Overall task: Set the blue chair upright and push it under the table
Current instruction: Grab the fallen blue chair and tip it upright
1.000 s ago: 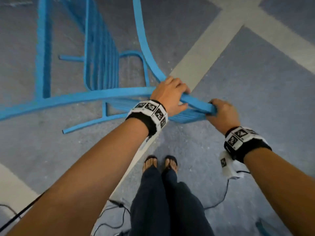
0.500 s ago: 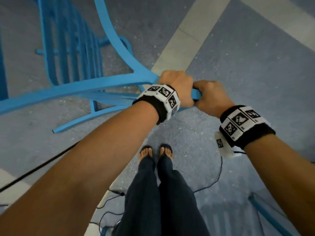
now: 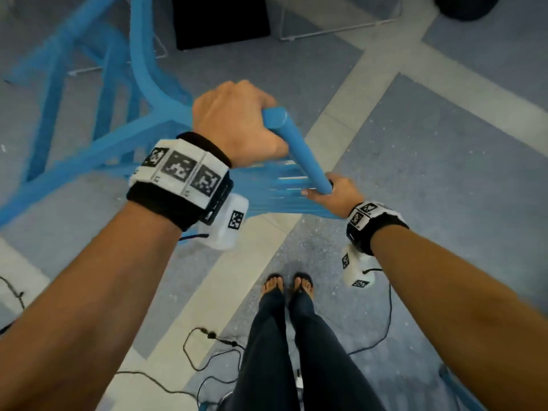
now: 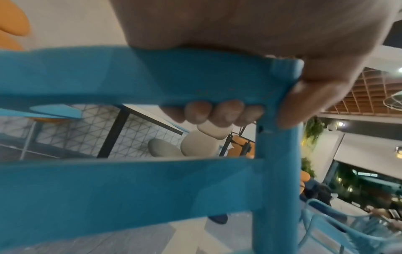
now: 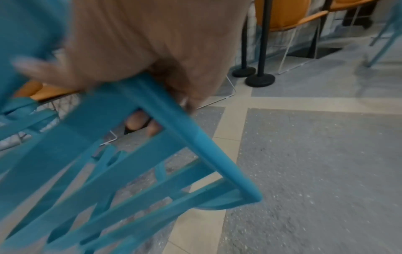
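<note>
1. Blue chair (image 3: pixel 89 137): tilted, mid-lift in front of the person's feet; whether any leg touches the floor, cannot tell
2. Left hand (image 3: pixel 234 123): fingers wrapped round the top rail at the corner post
3. Right hand (image 3: pixel 332 197): fingers curled round the lower end of that post
4. Done: chair gripped, partly raised. Left: stand it on its legs, push it under the table (image 4: pixel 152 118)
5. Room: open floor (image 3: pixel 444 173) to the right; cables (image 3: pixel 207 351) by the feet, black box (image 3: pixel 219 19) ahead
</note>
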A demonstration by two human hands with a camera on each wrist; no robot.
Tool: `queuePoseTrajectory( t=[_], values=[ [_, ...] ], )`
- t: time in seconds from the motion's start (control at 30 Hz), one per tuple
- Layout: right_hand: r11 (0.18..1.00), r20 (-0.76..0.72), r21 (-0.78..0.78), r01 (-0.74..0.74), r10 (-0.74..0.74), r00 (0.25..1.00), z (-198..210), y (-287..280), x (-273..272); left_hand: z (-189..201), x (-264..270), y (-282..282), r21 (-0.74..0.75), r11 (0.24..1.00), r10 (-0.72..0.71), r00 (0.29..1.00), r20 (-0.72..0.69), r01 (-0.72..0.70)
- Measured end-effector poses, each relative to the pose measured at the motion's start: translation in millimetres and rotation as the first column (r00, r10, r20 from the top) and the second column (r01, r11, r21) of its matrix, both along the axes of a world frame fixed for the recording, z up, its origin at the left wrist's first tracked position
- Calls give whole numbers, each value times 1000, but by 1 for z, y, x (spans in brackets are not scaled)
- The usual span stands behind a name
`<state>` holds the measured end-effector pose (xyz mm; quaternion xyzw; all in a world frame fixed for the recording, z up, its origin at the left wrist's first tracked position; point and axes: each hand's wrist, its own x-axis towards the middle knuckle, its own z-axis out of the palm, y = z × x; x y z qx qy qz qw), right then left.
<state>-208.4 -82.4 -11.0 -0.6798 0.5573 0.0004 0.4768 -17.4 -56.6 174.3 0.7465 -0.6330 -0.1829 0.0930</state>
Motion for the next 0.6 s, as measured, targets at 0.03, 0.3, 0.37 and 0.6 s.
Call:
queuePoseTrajectory(
  t=[0.03, 0.3, 0.37, 0.6],
  values=[
    [999, -22, -19, -49, 49, 999, 5, 0, 3, 9, 7, 7, 6, 1000, 2, 1000, -28, -2],
    [974, 89, -210, -86, 106, 990, 74, 16, 26, 49, 41, 61, -323, 909, 197, 953, -229, -265],
    [955, 94, -291, -58, 89, 992, 107, 14, 30, 66, 55, 70, -418, 844, 192, 918, -348, -335],
    [735, -71, -658, -165, 158, 985, 210, 36, 51, 104, 96, 131, -605, 556, 17, 735, -678, -570]
  ],
)
